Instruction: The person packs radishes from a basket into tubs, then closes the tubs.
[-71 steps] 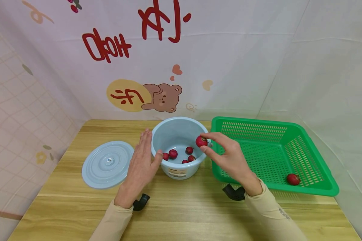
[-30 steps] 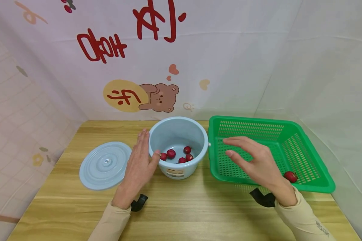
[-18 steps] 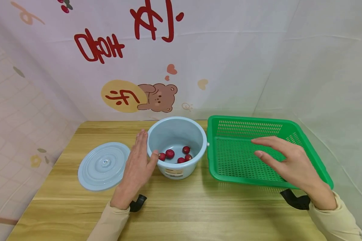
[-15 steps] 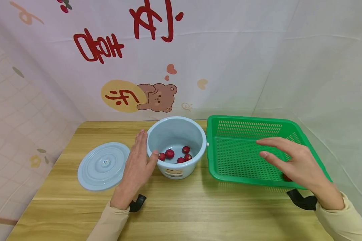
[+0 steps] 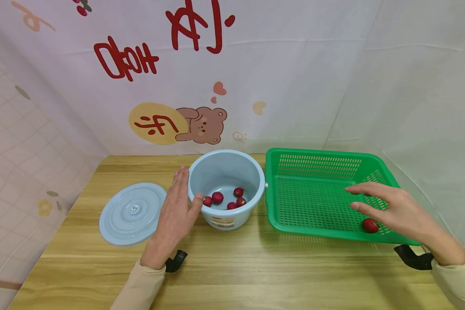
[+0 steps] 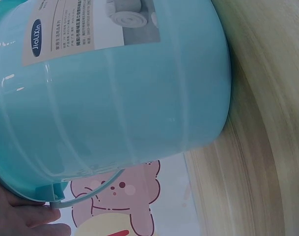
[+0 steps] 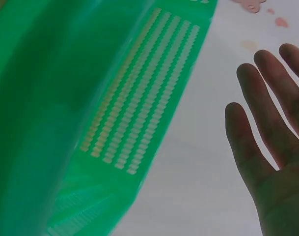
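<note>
My left hand (image 5: 178, 213) rests with straight fingers against the left side of the light-blue bucket (image 5: 227, 223). In the left wrist view its fingertips touch the bucket near the handle joint. Several small round dark-red fruits, one of them a red fruit (image 5: 217, 197), lie at the bucket's bottom. On the right, my right hand (image 5: 397, 213) hovers over the right part of the green basket (image 5: 310, 230), fingers spread from the thumb and holding nothing. One red fruit (image 5: 370, 225), with a stubby stem end, lies in the basket's near right corner, below the thumb.
A light-blue round lid (image 5: 133, 213) lies flat on the wooden table (image 5: 232, 271), left of the left hand. White cloth (image 5: 294, 86) with red lettering and a printed bear (image 5: 205, 125) hangs behind the table. The basket stands close beside the bucket.
My right hand earlier pinched a red fruit at the bucket's right rim. It has let go and moved right over the basket, uncovering the fruit there. My left hand stays at the bucket.
</note>
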Demonstrator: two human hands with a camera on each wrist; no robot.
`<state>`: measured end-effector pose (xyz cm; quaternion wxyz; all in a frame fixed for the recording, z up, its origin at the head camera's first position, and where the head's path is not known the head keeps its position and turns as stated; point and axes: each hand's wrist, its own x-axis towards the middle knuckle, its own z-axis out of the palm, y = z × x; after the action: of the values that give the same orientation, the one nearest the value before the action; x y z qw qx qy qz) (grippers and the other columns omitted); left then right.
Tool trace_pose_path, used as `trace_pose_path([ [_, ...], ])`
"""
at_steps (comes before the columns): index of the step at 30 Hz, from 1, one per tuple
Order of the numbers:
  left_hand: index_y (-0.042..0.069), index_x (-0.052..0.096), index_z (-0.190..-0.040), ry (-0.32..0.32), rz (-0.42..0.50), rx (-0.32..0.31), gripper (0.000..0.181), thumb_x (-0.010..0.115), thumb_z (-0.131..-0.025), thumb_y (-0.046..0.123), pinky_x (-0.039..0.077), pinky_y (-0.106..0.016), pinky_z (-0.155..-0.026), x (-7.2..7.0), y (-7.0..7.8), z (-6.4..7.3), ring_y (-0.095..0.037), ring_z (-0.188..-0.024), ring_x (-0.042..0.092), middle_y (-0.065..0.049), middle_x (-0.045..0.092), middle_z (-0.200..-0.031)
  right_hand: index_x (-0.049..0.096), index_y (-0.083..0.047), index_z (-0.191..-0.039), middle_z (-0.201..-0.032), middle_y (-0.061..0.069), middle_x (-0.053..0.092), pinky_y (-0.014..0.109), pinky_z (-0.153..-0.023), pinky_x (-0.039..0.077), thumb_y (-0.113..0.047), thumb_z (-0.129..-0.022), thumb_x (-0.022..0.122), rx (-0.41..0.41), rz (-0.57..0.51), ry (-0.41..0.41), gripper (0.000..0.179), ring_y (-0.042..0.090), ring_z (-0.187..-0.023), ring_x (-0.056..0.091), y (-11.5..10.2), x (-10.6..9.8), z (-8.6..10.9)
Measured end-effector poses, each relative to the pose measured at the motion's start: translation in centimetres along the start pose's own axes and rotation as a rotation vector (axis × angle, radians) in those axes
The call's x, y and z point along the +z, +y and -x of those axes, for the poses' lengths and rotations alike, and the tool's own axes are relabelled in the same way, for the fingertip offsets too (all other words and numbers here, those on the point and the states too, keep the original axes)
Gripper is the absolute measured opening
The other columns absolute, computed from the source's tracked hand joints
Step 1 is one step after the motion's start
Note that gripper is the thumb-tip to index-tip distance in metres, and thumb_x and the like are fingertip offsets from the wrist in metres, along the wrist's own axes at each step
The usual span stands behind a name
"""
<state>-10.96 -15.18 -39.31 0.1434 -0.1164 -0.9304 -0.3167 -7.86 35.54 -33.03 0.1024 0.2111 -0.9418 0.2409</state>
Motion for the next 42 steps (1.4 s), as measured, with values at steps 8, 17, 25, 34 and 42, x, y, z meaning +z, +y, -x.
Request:
trace_pose_path([
  [8, 0.0, 0.023, -0.163, 0.0, -0.001, 0.006, 0.077, 0.046, -0.105, 0.045, 0.023, -0.063, -0.121, -0.1, 0.1, 0.0, -0.032, -0.158, 0.014, -0.012, 0.017, -0.172, 0.067, -0.037, -0.133, -0.128, -0.017, 0.066, 0.015, -0.085, 0.047, -0.027, -0.092, 0.08, 0.057, 0.081, -0.124, 0.044, -0.014, -0.111, 0.051, 2.5, -0.3, 0.4],
  [17, 0.0, 0.022, -0.164, -0.006, -0.011, -0.002, 0.076, 0.048, -0.105, 0.041, 0.024, -0.064, -0.121, 0.0, 0.0, -0.1, -0.033, -0.158, 0.014, -0.011, 0.015, -0.173, 0.064, -0.022, -0.141, -0.133, 0.004, 0.068, 0.045, -0.083, 0.056, -0.038, -0.097, 0.073, 0.162, 0.049, -0.306, 0.047, 0.034, -0.112, 0.067, 4.8, 0.3, 0.6],
  [25, 0.001, 0.021, -0.164, -0.01, -0.008, -0.007, 0.076, 0.048, -0.105, 0.041, 0.023, -0.064, -0.121, -0.1, 0.0, 0.0, -0.032, -0.159, 0.013, -0.01, 0.014, -0.173, 0.061, -0.012, -0.143, -0.132, 0.019, 0.066, 0.05, -0.082, 0.056, -0.039, -0.097, 0.073, 0.201, 0.003, -0.414, 0.055, 0.041, -0.118, 0.064, 6.1, 1.2, 1.0],
  [34, -0.001, 0.023, -0.163, 0.005, -0.006, 0.005, 0.075, 0.048, -0.105, 0.04, 0.024, -0.063, -0.121, -0.1, 0.0, 0.0, -0.034, -0.158, 0.016, -0.013, 0.017, -0.172, 0.057, -0.006, -0.145, -0.136, 0.025, 0.063, 0.059, -0.084, 0.056, -0.037, -0.098, 0.071, 0.227, -0.054, -0.459, 0.058, 0.051, -0.122, 0.059, 6.5, 1.6, 1.5],
  [42, 0.0, 0.023, -0.163, 0.004, 0.002, 0.006, 0.075, 0.048, -0.105, 0.039, 0.024, -0.064, -0.121, -0.1, 0.0, 0.0, -0.034, -0.158, 0.016, -0.012, 0.018, -0.172, 0.056, -0.004, -0.146, -0.133, 0.022, 0.066, 0.046, -0.083, 0.059, -0.034, -0.101, 0.068, 0.23, -0.121, -0.494, 0.056, 0.045, -0.119, 0.064, 6.7, 1.8, 1.7],
])
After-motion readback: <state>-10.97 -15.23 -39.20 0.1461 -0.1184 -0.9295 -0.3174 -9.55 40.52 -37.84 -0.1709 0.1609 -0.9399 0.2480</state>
